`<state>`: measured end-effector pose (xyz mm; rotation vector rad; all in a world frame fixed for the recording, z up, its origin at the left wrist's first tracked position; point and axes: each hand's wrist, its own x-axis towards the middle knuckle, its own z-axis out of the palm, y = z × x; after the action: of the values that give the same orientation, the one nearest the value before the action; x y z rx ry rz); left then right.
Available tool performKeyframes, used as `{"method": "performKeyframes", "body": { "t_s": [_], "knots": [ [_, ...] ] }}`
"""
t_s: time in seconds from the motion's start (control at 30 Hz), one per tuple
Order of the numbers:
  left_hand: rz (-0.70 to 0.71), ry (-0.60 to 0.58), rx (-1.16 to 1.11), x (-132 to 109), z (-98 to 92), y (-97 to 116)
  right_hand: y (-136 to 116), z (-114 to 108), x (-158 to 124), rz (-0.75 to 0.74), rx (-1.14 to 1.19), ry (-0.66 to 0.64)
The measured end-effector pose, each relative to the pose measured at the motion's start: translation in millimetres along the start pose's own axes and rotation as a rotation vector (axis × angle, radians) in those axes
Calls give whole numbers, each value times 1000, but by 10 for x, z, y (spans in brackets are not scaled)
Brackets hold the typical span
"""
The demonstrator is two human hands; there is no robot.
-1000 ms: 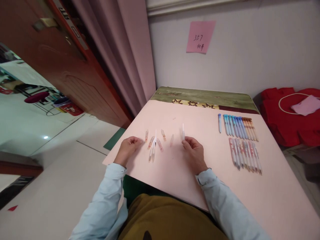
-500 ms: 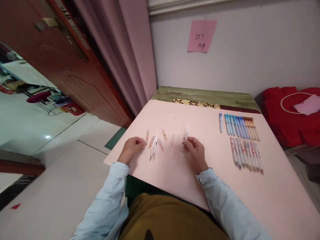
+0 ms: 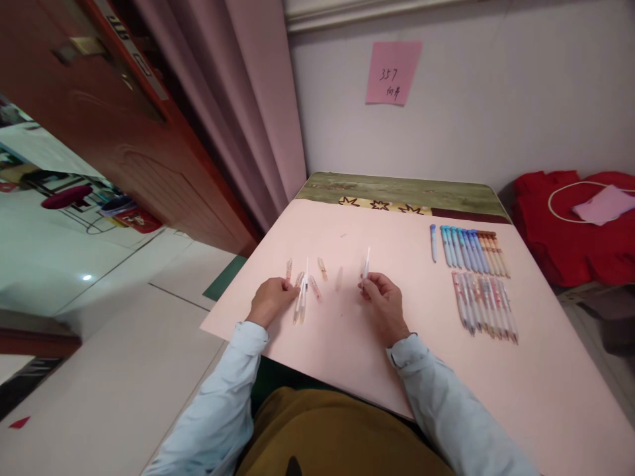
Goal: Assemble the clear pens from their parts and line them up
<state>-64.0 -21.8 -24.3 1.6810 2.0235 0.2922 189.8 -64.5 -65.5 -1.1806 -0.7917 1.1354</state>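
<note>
My right hand (image 3: 385,305) pinches a slim pen refill (image 3: 366,264) upright, its thin white end pointing away from me; the lower part is hidden by the fingers. My left hand (image 3: 272,301) has its thumb and forefinger together at a clear, reddish-patterned pen barrel (image 3: 299,278), seemingly gripping its near end. Beside those fingertips lie several white refills (image 3: 301,304) in a loose bunch. Further short barrels are scattered around: one reddish (image 3: 315,289), one at the left (image 3: 289,268), one yellowish (image 3: 322,268). A pale translucent piece (image 3: 340,278) lies between my hands.
On the right of the pink-covered table (image 3: 367,367) are a row of blue and brown pens (image 3: 473,250), a single blue pen (image 3: 433,243) and a row of clear patterned pens (image 3: 485,305). A red cloth-covered seat (image 3: 546,231) stands beyond the right edge; a brown door (image 3: 163,158) is at left.
My left hand has moved right, from beside the scattered parts to the reddish-patterned barrel by the refills. The right hand keeps its hold on the refill. The view has shifted slightly.
</note>
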Motion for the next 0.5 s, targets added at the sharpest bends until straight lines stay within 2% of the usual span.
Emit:
{"method": "performKeyframes", "body": {
  "t_s": [0.1,0.23,0.33,0.5],
  "knots": [
    [49,58,23,5,-49,99,9,-1,4,-18,1,-6],
    [204,127,33,83,-43,379,-16,5,0,-33,-14,-4],
    [234,85,127,173,27,650,-37,9,-5,-27,-17,1],
    [149,-28,313,340,146,981,-19,13,7,-10,15,-5]
  ]
}}
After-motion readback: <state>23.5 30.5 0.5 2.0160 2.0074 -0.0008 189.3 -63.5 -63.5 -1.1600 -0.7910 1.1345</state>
